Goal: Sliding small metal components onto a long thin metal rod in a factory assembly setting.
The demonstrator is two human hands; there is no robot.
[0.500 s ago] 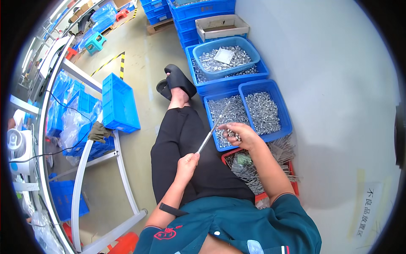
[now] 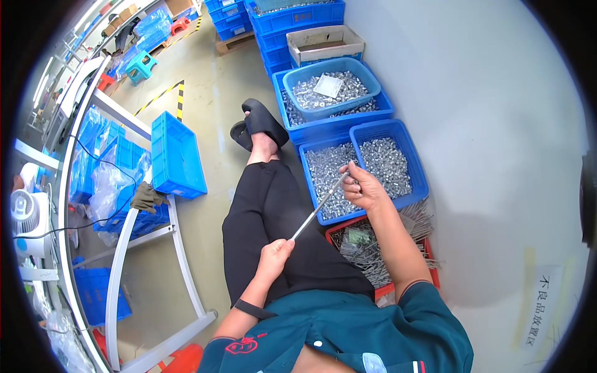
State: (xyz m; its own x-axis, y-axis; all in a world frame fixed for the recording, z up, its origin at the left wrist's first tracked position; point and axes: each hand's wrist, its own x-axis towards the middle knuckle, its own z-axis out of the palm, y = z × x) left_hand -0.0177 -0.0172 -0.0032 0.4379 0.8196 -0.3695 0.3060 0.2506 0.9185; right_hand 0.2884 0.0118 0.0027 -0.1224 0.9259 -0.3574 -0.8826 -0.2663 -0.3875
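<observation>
My left hand (image 2: 273, 253) and right hand (image 2: 364, 186), apart, each pinch an end of the metal rod (image 2: 319, 206). Thin, stiff, light, probably slick; bin of nuts (image 2: 336, 214) at one o'clock.

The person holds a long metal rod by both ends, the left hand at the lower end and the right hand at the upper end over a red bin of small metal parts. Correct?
Not quite. In the head view the right hand holds the rod over a blue bin of small metal parts; the red bin nearer the person holds long rods. The left hand grips the lower end.
</observation>
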